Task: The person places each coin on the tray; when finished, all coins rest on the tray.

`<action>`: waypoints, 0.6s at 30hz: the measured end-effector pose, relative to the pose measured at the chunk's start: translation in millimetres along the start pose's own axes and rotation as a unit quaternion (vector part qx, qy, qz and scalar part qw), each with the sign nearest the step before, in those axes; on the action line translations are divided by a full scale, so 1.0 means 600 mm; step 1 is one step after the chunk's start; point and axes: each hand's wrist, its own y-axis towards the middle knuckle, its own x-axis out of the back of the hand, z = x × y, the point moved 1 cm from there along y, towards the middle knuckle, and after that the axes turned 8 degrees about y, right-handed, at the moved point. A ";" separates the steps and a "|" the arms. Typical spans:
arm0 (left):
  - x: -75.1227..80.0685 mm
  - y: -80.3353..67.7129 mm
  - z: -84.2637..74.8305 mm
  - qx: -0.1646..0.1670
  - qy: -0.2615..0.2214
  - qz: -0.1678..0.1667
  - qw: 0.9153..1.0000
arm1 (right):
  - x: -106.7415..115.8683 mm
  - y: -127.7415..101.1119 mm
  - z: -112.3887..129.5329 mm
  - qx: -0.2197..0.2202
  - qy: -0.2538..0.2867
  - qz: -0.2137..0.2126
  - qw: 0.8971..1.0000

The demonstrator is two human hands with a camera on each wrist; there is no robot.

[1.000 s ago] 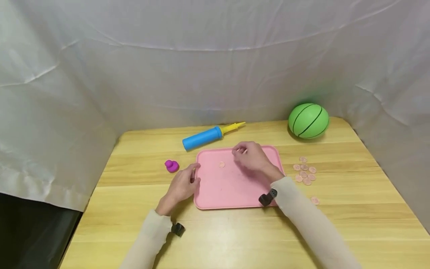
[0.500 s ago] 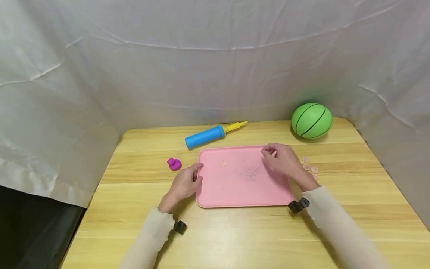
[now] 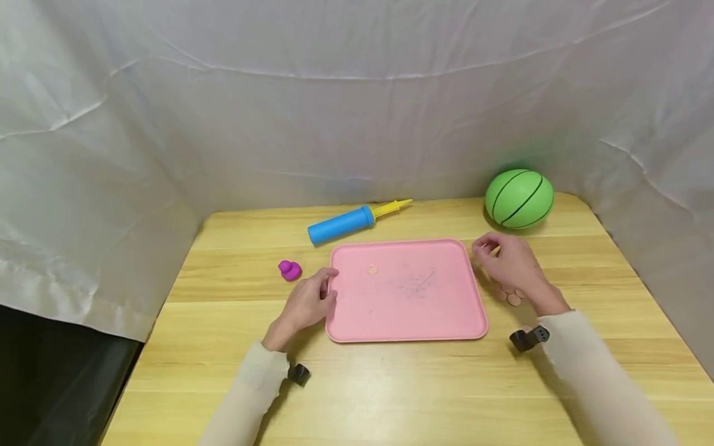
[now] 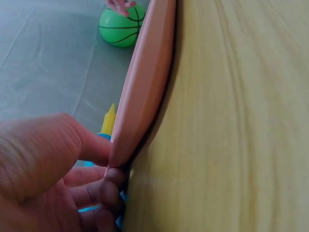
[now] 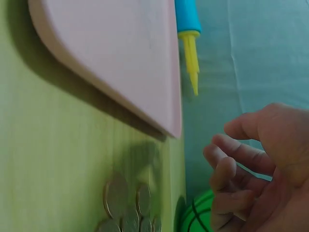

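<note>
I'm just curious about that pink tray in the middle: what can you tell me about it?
The pink tray is a flat rectangle with rounded corners and a low raised rim, plastic by its look, with faint scuffs on its floor. It lies level on the wooden table, its long side toward the person. One coin rests inside, near the far left. The left hand holds its left edge, thumb on the rim; the right hand hovers beside its right edge, apart from it.
</note>
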 end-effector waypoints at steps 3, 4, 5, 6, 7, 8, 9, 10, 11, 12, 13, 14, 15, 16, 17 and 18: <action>-0.006 0.003 0.000 -0.004 0.000 -0.004 1.000 | 0.015 -0.004 -0.010 -0.005 -0.001 -0.018 1.000; -0.005 0.004 0.001 -0.005 0.002 -0.005 1.000 | 0.019 -0.004 -0.014 -0.005 -0.001 -0.023 1.000; -0.005 0.005 0.001 -0.007 0.004 -0.007 1.000 | 0.022 -0.004 -0.018 -0.004 -0.002 -0.028 1.000; -0.003 0.005 -0.001 -0.008 0.002 -0.007 1.000 | 0.026 -0.005 -0.023 -0.004 -0.004 -0.031 0.999; -0.002 0.004 -0.002 -0.008 -0.001 -0.005 1.000 | 0.029 -0.006 -0.027 -0.004 -0.006 -0.034 0.999; -0.001 0.003 -0.004 -0.007 -0.003 -0.004 1.000 | 0.031 -0.007 -0.032 -0.005 -0.007 -0.035 0.999; 0.001 0.002 -0.006 -0.005 -0.004 -0.003 1.000 | 0.033 -0.007 -0.036 -0.006 -0.008 -0.035 0.999; 0.001 0.000 -0.009 -0.003 -0.007 -0.003 1.000 | 0.035 -0.008 -0.041 -0.006 -0.009 -0.035 0.999; 0.003 -0.001 -0.011 -0.001 -0.010 -0.003 1.000 | 0.037 -0.008 -0.045 -0.007 -0.010 -0.036 0.999; 0.004 -0.002 -0.013 -0.001 -0.014 -0.003 1.000 | 0.038 -0.009 -0.049 -0.008 -0.009 -0.037 0.999; 0.004 -0.003 -0.014 0.000 -0.015 -0.002 1.000 | 0.040 -0.009 -0.052 -0.008 -0.010 -0.039 0.999; 0.004 -0.003 -0.015 0.000 -0.016 -0.001 1.000 | 0.041 -0.009 -0.056 -0.009 -0.010 -0.039 0.999; 0.006 -0.004 -0.016 0.000 -0.017 -0.002 1.000 | 0.043 -0.008 -0.060 -0.009 -0.011 -0.040 0.999; 0.007 -0.004 -0.017 0.000 -0.017 -0.004 1.000 | 0.044 -0.007 -0.063 -0.008 -0.013 -0.038 0.999; 0.009 -0.004 -0.018 0.001 -0.018 -0.005 1.000 | 0.044 -0.006 -0.066 -0.008 -0.015 -0.035 0.999; 0.011 -0.005 -0.018 0.003 -0.018 -0.006 1.000 | 0.045 -0.004 -0.069 -0.009 -0.017 -0.030 0.999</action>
